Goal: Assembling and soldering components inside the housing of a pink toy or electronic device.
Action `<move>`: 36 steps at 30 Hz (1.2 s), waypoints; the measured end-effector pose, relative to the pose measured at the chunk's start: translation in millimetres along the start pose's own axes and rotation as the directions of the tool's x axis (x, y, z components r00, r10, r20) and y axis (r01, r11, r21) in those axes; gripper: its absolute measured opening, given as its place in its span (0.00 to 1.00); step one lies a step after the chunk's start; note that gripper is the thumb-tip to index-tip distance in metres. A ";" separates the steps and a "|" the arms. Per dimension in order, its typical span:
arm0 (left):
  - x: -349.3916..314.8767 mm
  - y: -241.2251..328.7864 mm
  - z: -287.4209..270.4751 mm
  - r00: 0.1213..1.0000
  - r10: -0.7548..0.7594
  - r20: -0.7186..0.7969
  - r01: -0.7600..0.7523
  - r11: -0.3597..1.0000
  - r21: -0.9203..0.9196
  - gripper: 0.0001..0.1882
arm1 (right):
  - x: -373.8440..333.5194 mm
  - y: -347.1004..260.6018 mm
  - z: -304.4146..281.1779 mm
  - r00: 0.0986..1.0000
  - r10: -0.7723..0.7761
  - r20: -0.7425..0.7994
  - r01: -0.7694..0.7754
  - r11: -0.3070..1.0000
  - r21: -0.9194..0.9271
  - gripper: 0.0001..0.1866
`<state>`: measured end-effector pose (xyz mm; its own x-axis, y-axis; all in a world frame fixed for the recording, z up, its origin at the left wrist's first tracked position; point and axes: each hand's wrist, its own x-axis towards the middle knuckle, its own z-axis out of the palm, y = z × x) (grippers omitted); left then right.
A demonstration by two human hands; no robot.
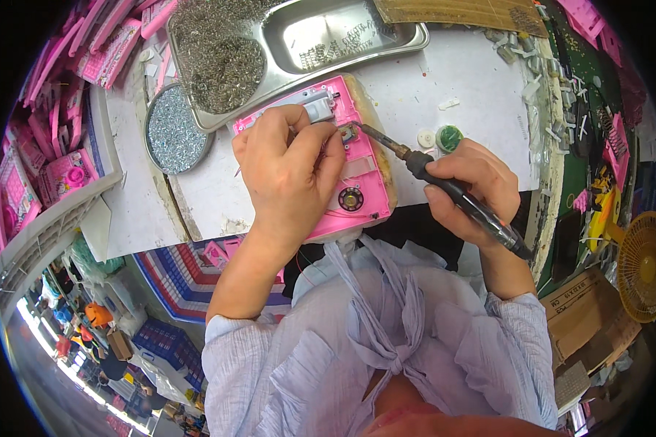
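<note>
— Where's the action?
— At the counter's (444,80) near edge: the left hand (288,164) curls down on the pink plastic casing (357,186), fingertips pinched at the small motor (319,109); what they pinch, I cannot tell.
— And the right?
— The right hand (470,186) is wrapped tight round a soldering iron (444,186), tip at the casing's top.
— Anything crowding them?
— A steel tray (386,36) of springs sits just behind, a round tin of screws (173,131) toward the left edge, and a green disc (449,138) beside the iron.

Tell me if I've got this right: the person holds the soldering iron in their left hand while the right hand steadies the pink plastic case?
Not quite. The head view shows the soldering iron in the right hand, while the left hand steadies the pink plastic case.
</note>
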<state>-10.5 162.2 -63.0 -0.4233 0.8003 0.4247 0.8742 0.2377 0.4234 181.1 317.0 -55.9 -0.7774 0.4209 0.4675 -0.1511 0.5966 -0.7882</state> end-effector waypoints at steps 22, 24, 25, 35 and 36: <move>-0.4 -2.5 0.0 1.000 0.007 0.007 -0.007 1.000 -0.018 0.08 | 0.3 1.2 2.0 0.999 -0.029 0.014 0.029 0.999 -0.017 0.16; -0.8 -2.1 0.7 1.000 0.002 0.008 -0.002 1.000 -0.026 0.08 | -1.7 1.3 -2.5 1.000 0.000 0.013 0.000 1.000 -0.026 0.16; -0.7 -1.9 0.8 1.000 0.001 0.008 -0.001 1.000 -0.024 0.08 | -2.4 1.3 -3.9 1.000 0.015 0.012 -0.015 0.999 -0.030 0.16; -3.8 1.4 -7.7 0.997 -0.074 0.012 0.075 0.989 -0.129 0.13 | 0.4 0.6 -5.5 1.000 0.008 -0.018 -0.008 1.000 0.003 0.15; -4.6 0.0 -11.7 0.995 -0.094 -0.034 0.089 0.989 -0.121 0.14 | 1.4 0.4 -6.7 1.000 0.007 -0.028 -0.006 1.000 0.010 0.15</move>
<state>-11.4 152.0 -55.5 -0.5115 0.7553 0.4097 0.7976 0.2399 0.5534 184.0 322.4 -52.9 -0.7608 0.4440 0.4733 -0.1522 0.5869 -0.7952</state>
